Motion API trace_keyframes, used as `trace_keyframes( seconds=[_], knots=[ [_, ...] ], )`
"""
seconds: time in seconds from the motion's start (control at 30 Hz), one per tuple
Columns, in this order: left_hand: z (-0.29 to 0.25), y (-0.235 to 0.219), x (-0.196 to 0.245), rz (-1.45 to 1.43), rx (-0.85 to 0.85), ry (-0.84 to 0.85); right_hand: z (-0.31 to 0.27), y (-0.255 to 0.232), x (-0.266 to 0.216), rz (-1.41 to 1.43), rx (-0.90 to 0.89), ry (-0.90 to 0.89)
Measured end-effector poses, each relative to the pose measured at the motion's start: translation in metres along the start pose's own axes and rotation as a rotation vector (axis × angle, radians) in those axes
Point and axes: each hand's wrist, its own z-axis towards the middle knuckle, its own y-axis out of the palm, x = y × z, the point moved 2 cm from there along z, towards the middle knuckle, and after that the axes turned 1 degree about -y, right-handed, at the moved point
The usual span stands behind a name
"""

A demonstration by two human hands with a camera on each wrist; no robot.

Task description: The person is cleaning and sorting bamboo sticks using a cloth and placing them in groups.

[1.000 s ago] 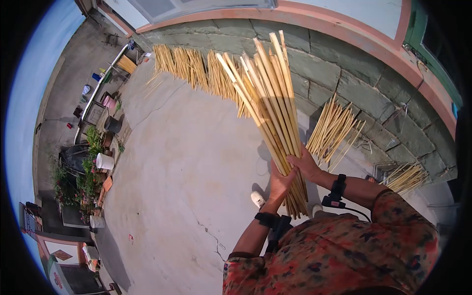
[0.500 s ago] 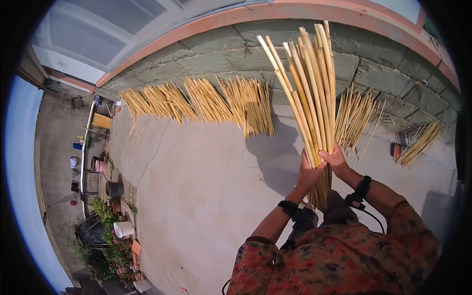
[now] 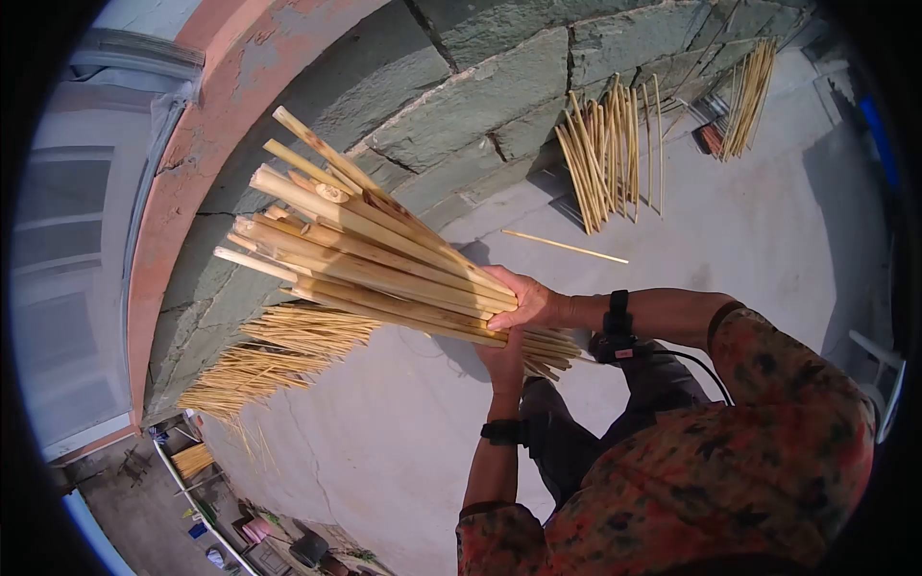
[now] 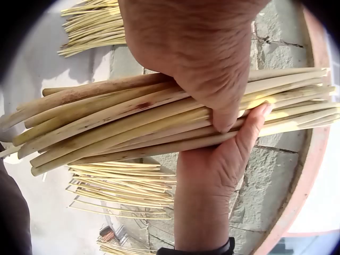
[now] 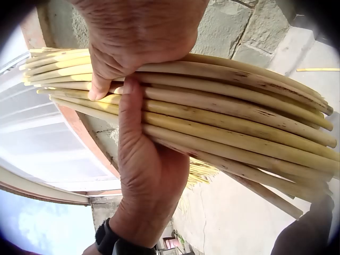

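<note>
In the head view a thick bundle of pale yellow-brown stalks [image 3: 384, 257] slants from lower right to upper left, its cut ends fanned out towards the wall. My right hand [image 3: 528, 298] grips the bundle from above near its lower end. Just below, my left hand [image 3: 501, 361] holds the underside. Both thumbs lie across the stalks, close together, in the left wrist view, where my left hand [image 4: 196, 48] covers part of the bundle [image 4: 117, 117]. The right wrist view has the other stalk ends [image 5: 255, 122] spreading to the right.
More stalks [image 3: 279, 355] lean in a row along the stone wall [image 3: 480, 106] at left. A second pile [image 3: 600, 158] and a third [image 3: 749, 101] stand to the right. One loose stalk [image 3: 567, 247] lies on the concrete floor [image 3: 384, 422].
The head view has turned, so the wall is nearer. The bundle has swung from nearly upright in the view to slanting left, with both hands still gripping it.
</note>
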Motion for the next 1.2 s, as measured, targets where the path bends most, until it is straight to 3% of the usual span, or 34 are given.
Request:
trace_keyframes(
  seconds=[0.07,0.23,0.4,0.47,0.57,0.7,0.77,1.0,1.1,1.17,1.2],
  knots=[
    [0.019,-0.01,-0.025,0.021,0.004,0.007,0.015,-0.012,0.028,-0.039,0.046,-0.013],
    [0.087,-0.037,-0.099,0.149,-0.177,0.081,0.052,-0.042,0.093,-0.262,0.13,-0.025],
    [0.146,-0.046,-0.168,0.181,-0.233,0.097,0.086,-0.078,0.178,-0.185,0.215,-0.114],
    [0.177,-0.045,-0.197,0.202,-0.334,0.265,0.104,-0.096,0.204,-0.21,0.236,-0.167],
    [0.213,-0.039,-0.232,0.202,-0.354,0.336,0.123,-0.123,0.232,-0.371,0.275,-0.216],
    [0.254,-0.033,-0.254,0.271,-0.286,0.382,0.151,-0.15,0.26,-0.418,0.292,-0.289],
    [0.274,-0.036,-0.259,0.215,-0.392,0.503,0.164,-0.154,0.264,-0.41,0.324,-0.364],
    [0.284,-0.039,-0.26,0.023,-0.309,0.415,0.175,-0.151,0.265,-0.359,0.317,-0.486],
    [0.283,-0.037,-0.263,0.114,-0.374,0.458,0.17,-0.153,0.276,-0.354,0.321,-0.523],
    [0.283,-0.036,-0.286,-0.003,-0.456,0.466,0.163,-0.158,0.293,-0.266,0.339,-0.465],
    [0.283,-0.04,-0.293,0.094,-0.487,0.491,0.16,-0.159,0.305,-0.266,0.33,-0.474]
  ],
)
